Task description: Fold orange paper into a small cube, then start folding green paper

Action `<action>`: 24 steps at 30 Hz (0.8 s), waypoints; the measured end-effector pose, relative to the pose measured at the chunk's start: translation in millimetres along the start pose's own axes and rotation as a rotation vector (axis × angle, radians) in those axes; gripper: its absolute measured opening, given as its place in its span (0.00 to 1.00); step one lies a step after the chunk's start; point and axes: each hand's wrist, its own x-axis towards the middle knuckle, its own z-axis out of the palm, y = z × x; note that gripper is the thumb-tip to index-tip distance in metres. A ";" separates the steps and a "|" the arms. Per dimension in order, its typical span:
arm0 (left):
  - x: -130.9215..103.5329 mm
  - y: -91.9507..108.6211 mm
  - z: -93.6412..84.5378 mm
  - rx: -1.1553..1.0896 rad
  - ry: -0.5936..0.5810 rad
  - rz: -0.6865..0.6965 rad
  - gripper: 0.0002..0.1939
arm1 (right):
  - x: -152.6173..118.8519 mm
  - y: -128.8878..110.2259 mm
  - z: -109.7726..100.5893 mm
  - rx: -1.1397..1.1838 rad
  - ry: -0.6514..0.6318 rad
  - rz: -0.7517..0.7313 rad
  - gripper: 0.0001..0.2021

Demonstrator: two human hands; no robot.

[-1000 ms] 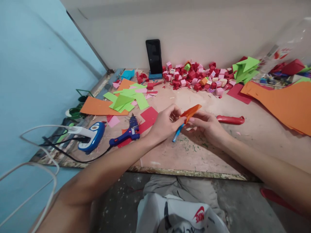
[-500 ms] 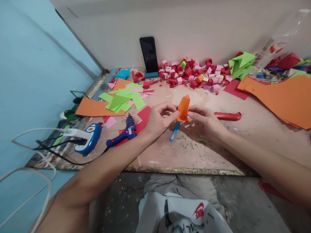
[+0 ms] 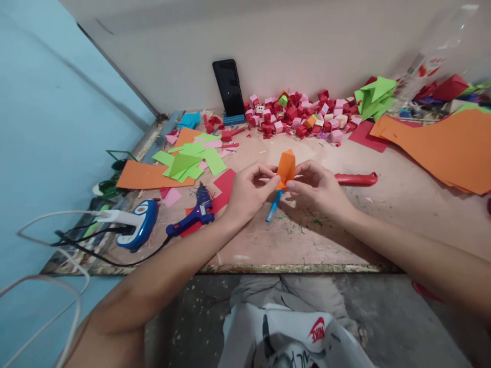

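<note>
Head view, centre of the frame: our left hand (image 3: 249,191) and right hand (image 3: 322,190) hold the folded orange paper (image 3: 286,166) between them, each in a narrow pinch at its edge, with a blue stick (image 3: 273,207) projecting below it. One second ago the paper slanted toward the upper right; now we see it more upright, its broad face toward us.

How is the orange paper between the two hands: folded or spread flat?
Folded: the orange paper, between the left hand and right hand, shows creases and darker shading at its lower end, near the blue stick.
</note>
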 end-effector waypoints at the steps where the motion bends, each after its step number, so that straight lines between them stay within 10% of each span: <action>1: -0.5 0.6 0.6 0.000 -0.020 -0.011 0.08 | 0.7 0.8 -0.1 0.018 0.014 0.011 0.16; 24: 2.9 -2.9 0.2 -0.123 -0.057 -0.105 0.18 | 2.7 -0.8 -3.1 0.025 0.042 -0.026 0.14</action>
